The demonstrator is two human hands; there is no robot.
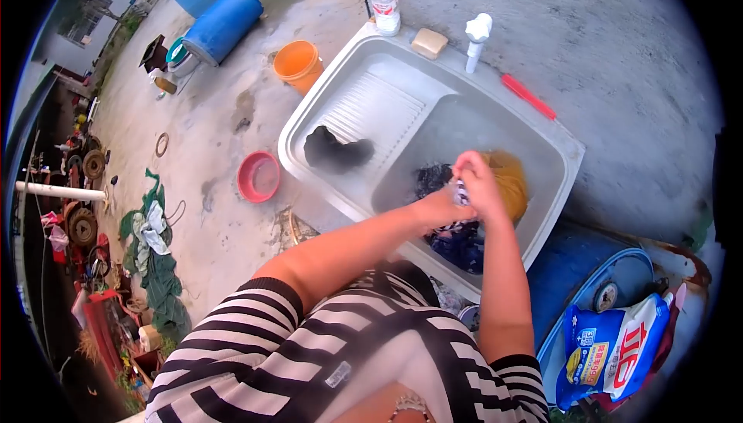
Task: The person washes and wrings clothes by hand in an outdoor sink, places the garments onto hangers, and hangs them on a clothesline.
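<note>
My left hand [443, 208] and my right hand [478, 183] are together over the deep basin of the grey sink [570, 161], both closed on a dark-and-white patterned cloth [461, 193]. Part of that cloth shows between my fingers. Below my hands, dark patterned clothes [464, 249] lie in the basin's water. A mustard-yellow cloth [508, 179] is beside my right hand, partly in the water. On the ribbed washboard side rests a wet black cloth [337, 150].
Along the sink's back edge are a plastic bottle [385, 6], a soap bar [429, 43], a white tap [477, 36] and a red brush-like stick [529, 96]. A detergent bag [611, 349] sits right on a blue barrel [569, 268]. Orange bucket [298, 65] and red basin [258, 177] stand left.
</note>
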